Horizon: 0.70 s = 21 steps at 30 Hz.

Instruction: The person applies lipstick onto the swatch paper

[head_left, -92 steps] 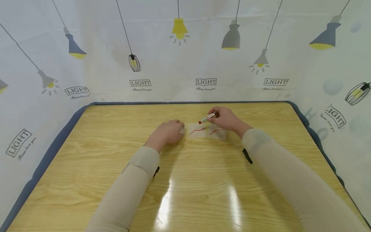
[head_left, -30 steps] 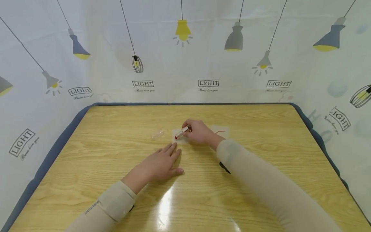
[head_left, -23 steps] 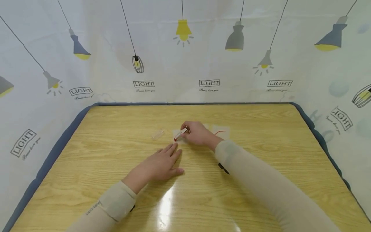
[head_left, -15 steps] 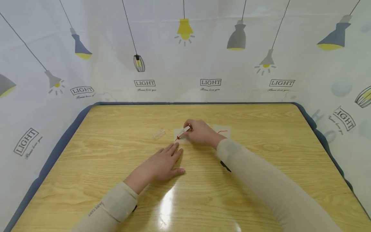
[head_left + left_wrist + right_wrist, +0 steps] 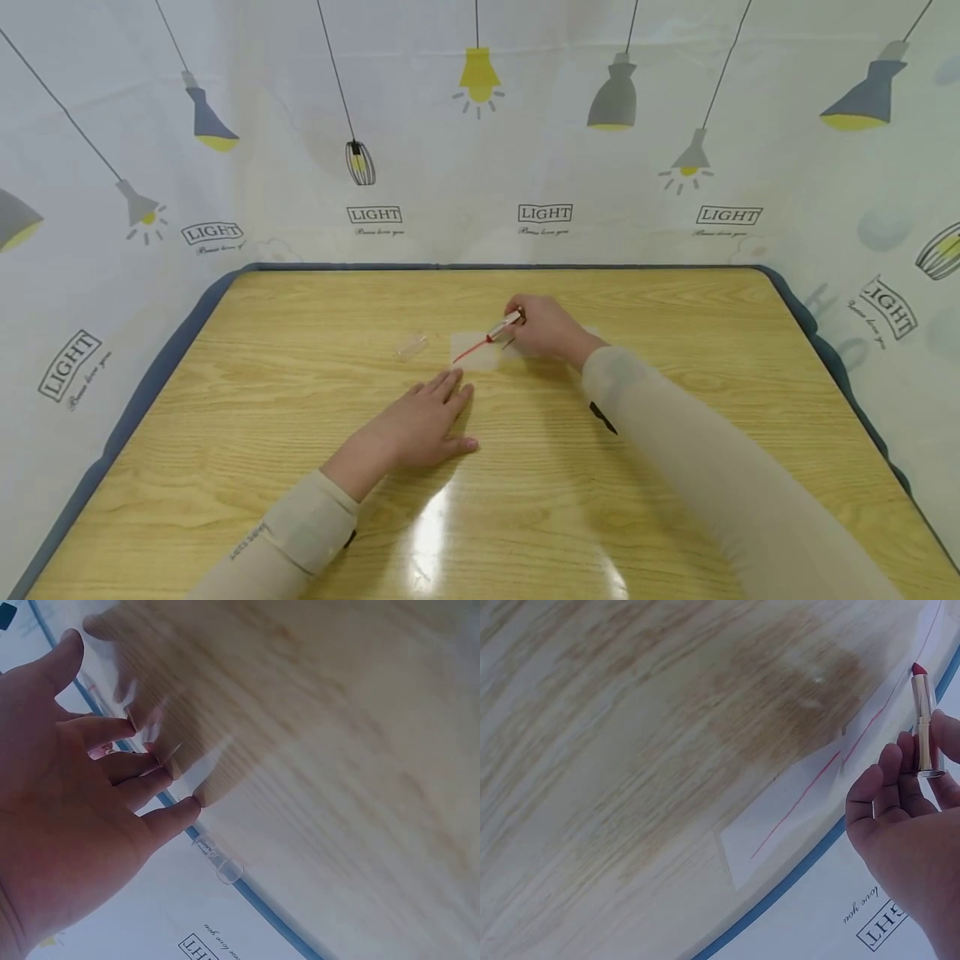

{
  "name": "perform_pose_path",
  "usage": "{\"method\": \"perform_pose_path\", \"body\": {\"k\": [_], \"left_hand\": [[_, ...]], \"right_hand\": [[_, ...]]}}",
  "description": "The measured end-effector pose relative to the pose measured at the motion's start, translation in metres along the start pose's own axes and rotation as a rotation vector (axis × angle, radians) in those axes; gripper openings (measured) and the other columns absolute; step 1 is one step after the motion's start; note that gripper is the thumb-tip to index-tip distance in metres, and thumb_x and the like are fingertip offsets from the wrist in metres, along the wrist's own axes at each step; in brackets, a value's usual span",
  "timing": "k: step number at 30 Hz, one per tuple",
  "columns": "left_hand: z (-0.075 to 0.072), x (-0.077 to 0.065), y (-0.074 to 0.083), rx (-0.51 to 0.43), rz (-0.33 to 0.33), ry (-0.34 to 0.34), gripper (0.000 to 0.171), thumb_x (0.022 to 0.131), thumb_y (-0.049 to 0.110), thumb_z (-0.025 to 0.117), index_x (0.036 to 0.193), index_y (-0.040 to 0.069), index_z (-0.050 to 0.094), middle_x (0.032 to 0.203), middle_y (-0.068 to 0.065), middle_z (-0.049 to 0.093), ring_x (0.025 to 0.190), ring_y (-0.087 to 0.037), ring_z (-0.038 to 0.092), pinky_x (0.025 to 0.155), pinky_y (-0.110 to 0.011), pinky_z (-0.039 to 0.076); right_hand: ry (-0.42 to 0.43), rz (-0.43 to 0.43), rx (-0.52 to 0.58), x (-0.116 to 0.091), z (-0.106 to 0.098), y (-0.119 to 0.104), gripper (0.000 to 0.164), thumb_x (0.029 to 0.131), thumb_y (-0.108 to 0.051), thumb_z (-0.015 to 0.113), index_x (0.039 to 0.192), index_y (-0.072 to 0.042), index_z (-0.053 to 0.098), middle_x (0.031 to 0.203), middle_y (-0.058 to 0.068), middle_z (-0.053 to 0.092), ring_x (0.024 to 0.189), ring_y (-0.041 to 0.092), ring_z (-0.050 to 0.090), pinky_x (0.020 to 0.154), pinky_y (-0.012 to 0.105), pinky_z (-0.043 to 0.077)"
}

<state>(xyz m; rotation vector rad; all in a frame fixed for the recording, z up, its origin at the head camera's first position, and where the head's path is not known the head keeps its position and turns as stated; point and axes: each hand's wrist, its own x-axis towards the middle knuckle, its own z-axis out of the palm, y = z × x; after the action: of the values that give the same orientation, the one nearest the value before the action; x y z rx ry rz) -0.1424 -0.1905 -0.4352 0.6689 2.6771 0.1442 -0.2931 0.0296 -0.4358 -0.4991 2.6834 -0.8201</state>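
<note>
My right hand [image 5: 551, 327] pinches a lipstick [image 5: 504, 325] with a red tip and a shiny gold-toned body. Its tip is at the upper right end of a red line on the leftmost white paper piece [image 5: 480, 359]. Fingers spread, my left hand [image 5: 416, 427] rests flat on the table, fingertips right at that paper's lower left corner. In the right wrist view another paper piece [image 5: 795, 791] bears a straight red stroke, and a middle piece [image 5: 862, 724] a bent one. The right hand partly hides these in the head view.
A clear lipstick cap [image 5: 412, 347] lies on the wooden table [image 5: 300, 367], left of the papers. Behind the table's blue edge [image 5: 495, 267] hangs a white cloth [image 5: 435, 183] printed with lamps.
My left hand has left the clear cap on the table and flattened below the papers. The right hand moved left with the lipstick, then up and right, leaving a red line.
</note>
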Motion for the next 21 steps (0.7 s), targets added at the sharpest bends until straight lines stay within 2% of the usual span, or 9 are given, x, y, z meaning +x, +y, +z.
{"method": "perform_pose_path", "body": {"k": [7, 15, 21], "left_hand": [[0.0014, -0.0002, 0.001, -0.001, -0.006, -0.005, 0.086, 0.106, 0.059, 0.055, 0.168, 0.006, 0.028, 0.179, -0.02, 0.012, 0.168, -0.037, 0.013, 0.132, -0.061, 0.025], [0.0012, -0.0005, 0.0026, 0.005, -0.009, -0.028, 0.085, 0.107, 0.058, 0.053, 0.169, 0.006, 0.026, 0.179, -0.02, 0.01, 0.168, -0.037, 0.011, 0.133, -0.061, 0.023], [0.002, 0.0005, 0.0043, 0.017, -0.023, -0.038, 0.086, 0.108, 0.059, 0.051, 0.17, 0.007, 0.023, 0.179, -0.019, 0.007, 0.168, -0.036, 0.009, 0.133, -0.06, 0.021]], "right_hand": [[-0.004, 0.007, 0.002, 0.0009, -0.0018, -0.0001, 0.028, 0.106, -0.021, 0.065, 0.131, -0.007, 0.065, 0.122, 0.011, 0.074, 0.103, 0.024, 0.067, 0.091, 0.038, 0.055], [-0.01, 0.02, 0.015, -0.0016, -0.0048, -0.0004, 0.028, 0.106, -0.021, 0.066, 0.13, -0.006, 0.065, 0.12, 0.011, 0.074, 0.096, 0.022, 0.065, 0.082, 0.033, 0.053], [0.001, 0.015, 0.074, -0.0034, -0.0085, 0.002, 0.033, 0.107, -0.024, 0.065, 0.134, -0.006, 0.062, 0.121, 0.013, 0.072, 0.102, 0.024, 0.066, 0.086, 0.036, 0.054]]}}
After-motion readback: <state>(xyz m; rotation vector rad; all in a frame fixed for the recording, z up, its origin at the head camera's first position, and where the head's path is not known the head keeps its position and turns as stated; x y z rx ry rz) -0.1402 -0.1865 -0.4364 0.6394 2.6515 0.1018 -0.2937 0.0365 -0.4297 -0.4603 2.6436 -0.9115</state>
